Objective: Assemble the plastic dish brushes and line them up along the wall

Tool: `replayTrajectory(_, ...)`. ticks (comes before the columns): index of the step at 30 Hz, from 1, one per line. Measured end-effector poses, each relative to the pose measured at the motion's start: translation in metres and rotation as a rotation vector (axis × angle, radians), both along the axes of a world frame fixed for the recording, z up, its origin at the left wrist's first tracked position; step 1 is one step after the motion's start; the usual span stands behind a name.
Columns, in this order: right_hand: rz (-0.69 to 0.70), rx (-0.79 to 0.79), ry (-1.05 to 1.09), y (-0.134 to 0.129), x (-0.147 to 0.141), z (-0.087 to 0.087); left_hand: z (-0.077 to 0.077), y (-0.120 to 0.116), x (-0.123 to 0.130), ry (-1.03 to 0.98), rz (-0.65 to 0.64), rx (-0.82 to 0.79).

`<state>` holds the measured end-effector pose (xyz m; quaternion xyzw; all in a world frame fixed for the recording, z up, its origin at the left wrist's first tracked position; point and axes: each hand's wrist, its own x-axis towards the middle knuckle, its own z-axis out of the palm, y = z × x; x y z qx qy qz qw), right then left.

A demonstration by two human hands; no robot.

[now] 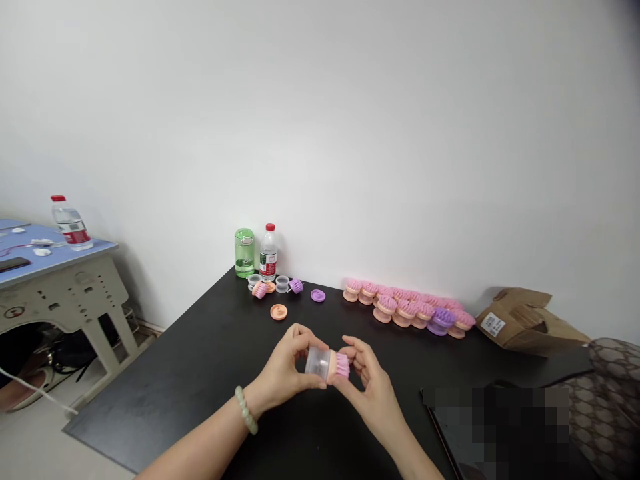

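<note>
Above the black table, my left hand grips the clear plastic cup of a scrub brush, thumb below and fingers above. My right hand pinches the brush's other end, at the peach collar and pink bristle head. The brush lies sideways between my hands, and cup and head sit against each other. Beyond my hands are a peach round cap, a purple round cap, a pink bristle head, a purple bristle head and a clear cup.
Along the wall at right stand several pink brushes and a purple one, beside a torn brown paper bag. A green bottle and a red-capped water bottle stand at the back corner. A dark flat object lies front right.
</note>
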<state>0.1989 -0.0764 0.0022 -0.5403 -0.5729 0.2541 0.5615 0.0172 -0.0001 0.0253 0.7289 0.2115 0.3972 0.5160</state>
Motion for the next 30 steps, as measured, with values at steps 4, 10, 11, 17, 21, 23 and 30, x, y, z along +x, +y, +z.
replayTrajectory(4,0.104,-0.137,0.241,0.002,-0.004,0.002,0.0,-0.004,-0.002,0.096,0.09,0.327)
replayTrajectory(10,0.099,-0.113,0.287,-0.001,-0.005,0.005,0.005,-0.008,-0.002,0.049,0.162,0.255)
replayTrajectory(11,0.084,-0.081,0.251,-0.001,-0.004,0.004,0.005,-0.008,-0.001,0.064,0.173,0.215)
replayTrajectory(17,-0.031,0.098,-0.078,-0.003,0.0,-0.003,-0.004,-0.002,0.003,0.133,0.119,-0.132)
replayTrajectory(21,-0.051,0.037,-0.06,-0.003,0.001,-0.002,-0.01,0.0,0.004,0.014,0.112,-0.136)
replayTrajectory(23,0.011,-0.072,0.097,-0.002,-0.001,0.0,-0.01,-0.002,0.002,-0.007,0.133,0.024)
replayTrajectory(30,0.156,-0.217,0.505,-0.004,-0.006,0.013,-0.005,-0.01,-0.003,0.012,0.067,0.469)
